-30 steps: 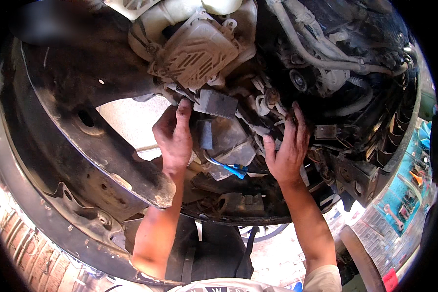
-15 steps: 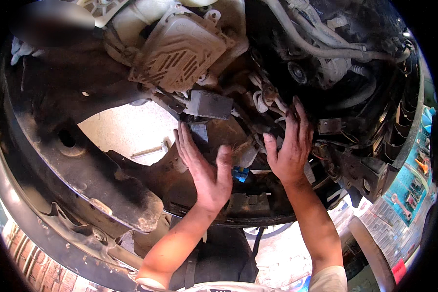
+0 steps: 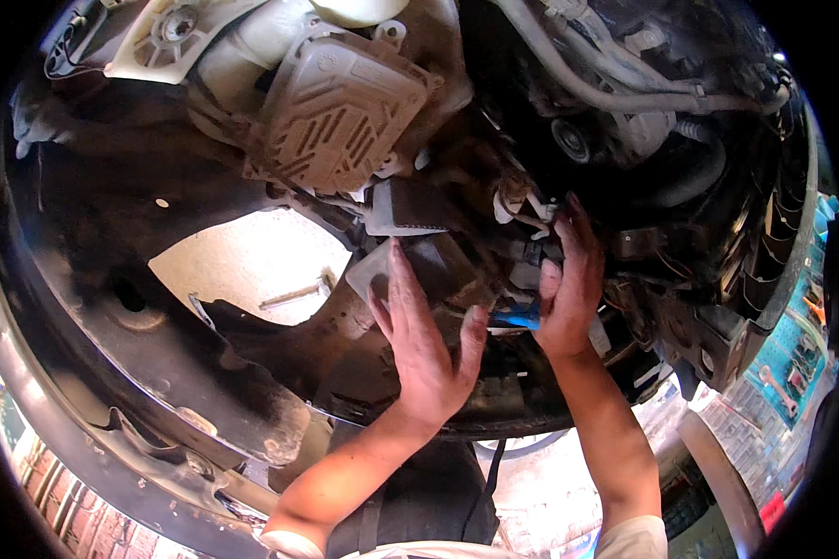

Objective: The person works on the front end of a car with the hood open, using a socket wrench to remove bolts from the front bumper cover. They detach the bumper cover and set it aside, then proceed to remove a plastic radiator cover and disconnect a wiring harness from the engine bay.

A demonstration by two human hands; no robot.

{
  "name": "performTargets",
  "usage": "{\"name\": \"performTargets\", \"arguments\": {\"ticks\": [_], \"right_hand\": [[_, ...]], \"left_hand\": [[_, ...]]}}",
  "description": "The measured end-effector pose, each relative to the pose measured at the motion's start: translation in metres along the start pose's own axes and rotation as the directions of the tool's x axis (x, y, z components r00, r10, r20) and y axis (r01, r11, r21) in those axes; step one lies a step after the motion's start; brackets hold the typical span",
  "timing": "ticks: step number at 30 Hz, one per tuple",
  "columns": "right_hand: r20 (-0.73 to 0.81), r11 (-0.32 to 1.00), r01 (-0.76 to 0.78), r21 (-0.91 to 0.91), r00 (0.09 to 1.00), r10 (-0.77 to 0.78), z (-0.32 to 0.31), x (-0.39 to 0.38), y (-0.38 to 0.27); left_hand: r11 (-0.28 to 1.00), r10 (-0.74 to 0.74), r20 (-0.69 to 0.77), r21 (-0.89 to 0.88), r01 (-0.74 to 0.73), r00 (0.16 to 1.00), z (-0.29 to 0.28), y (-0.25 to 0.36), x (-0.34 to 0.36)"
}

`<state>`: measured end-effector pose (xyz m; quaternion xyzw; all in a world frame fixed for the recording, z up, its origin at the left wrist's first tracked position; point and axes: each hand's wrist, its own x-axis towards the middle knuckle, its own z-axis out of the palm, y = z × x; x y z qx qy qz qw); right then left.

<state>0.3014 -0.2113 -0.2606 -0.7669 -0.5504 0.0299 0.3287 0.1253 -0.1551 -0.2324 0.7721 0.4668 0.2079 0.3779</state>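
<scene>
My left hand (image 3: 427,349) is open, its fingers stretched up and its thumb apart. Its fingertips lie over a grey flat-sided piece (image 3: 371,270), just below a dark rectangular box (image 3: 410,209); I cannot tell how firmly they touch. My right hand (image 3: 573,284) is raised beside a small cluster of pipes and fittings (image 3: 520,200), fingers extended and thumb close to them. Beside the thumb is a small grey connector-like part (image 3: 526,275). A blue plastic piece (image 3: 515,319) shows at the base of the right thumb, partly hidden by the hand.
A ribbed, dusty metal housing (image 3: 345,112) is above the left hand, with hoses (image 3: 615,88) at upper right. A dark curved body panel (image 3: 205,363) runs along the left, beside an opening to the bright floor (image 3: 252,256). Tools hang on a turquoise board (image 3: 792,354) at far right.
My left hand has shifted right, closer to my right hand. The right thumb has drawn nearer its fingers. The blue piece appears farther right, and the whole view has shifted slightly.
</scene>
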Motion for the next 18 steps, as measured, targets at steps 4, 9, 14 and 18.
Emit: {"name": "performTargets", "arguments": {"ticks": [4, 9, 14, 18], "right_hand": [[-0.037, 0.997, -0.036, 0.068, 0.999, 0.039, 0.002, -0.001, -0.001], [-0.068, 0.997, -0.076, -0.027, 0.995, 0.074, 0.003, -0.005, -0.001], [-0.06, 0.994, -0.08, -0.069, 0.995, 0.076, -0.001, -0.001, -0.006], [-0.074, 0.988, -0.115, -0.1, 0.991, 0.108, 0.003, -0.004, -0.003]], "left_hand": [[1.0, 0.004, 0.022, -0.006, -0.004, 1.0, -0.005, 0.006, 0.004], [0.986, -0.06, 0.09, -0.147, 0.073, 0.994, -0.015, 0.016, 0.007], [0.966, -0.092, 0.205, -0.221, 0.137, 0.974, -0.02, 0.026, 0.011], [0.946, -0.1, 0.29, -0.27, 0.182, 0.952, -0.02, 0.03, 0.017]]}}
